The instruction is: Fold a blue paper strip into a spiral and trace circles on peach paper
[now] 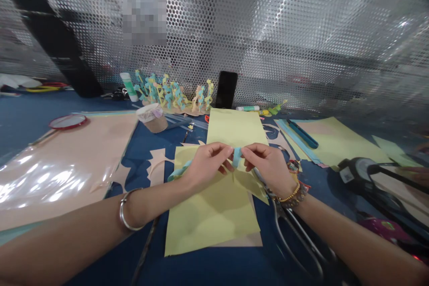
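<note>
Between my two hands is a light-blue paper strip (237, 157), pinched at its upper part. My left hand (214, 158) has thumb and forefinger closed on its left side. From the other side my right hand (263, 161) grips the same strip with thumb and forefinger. Both hands hover over yellow paper sheets (208, 214). Another curled light-blue paper strip (180, 170) shows beside my left wrist. Large scissors (295, 232) lie under my right wrist, their blades partly hidden.
Curled paper spirals (174, 91) stand along the back, near a phone (227, 89) and glue stick (129, 86). A paper-covered cup (152, 118) sits left of centre. Paper in plastic (67, 165) lies left; a blue cutter (302, 134) rests on paper at right.
</note>
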A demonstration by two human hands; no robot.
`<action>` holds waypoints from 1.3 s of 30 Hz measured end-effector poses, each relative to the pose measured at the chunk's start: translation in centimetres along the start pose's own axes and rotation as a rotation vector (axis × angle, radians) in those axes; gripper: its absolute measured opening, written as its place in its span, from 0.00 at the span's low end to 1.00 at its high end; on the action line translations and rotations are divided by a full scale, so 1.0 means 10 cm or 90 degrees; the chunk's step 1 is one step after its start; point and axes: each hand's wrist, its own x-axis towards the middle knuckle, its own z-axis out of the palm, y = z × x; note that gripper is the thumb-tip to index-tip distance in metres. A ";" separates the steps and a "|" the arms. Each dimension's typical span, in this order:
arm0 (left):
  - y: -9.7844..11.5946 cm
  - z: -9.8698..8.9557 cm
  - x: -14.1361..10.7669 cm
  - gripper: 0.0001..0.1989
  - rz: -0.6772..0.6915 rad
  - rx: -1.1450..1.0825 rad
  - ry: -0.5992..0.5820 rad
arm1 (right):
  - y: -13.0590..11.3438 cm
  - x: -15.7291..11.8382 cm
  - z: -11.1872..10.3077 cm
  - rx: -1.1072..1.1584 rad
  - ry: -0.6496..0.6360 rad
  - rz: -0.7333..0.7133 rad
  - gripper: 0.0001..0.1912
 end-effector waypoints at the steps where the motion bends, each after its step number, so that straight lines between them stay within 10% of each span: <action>1: 0.01 0.00 0.00 0.12 0.000 -0.007 0.002 | 0.00 0.00 0.00 0.000 0.004 -0.001 0.13; 39: 0.04 0.03 -0.04 0.10 0.008 -0.002 0.022 | -0.01 -0.04 0.02 -0.005 -0.029 -0.035 0.12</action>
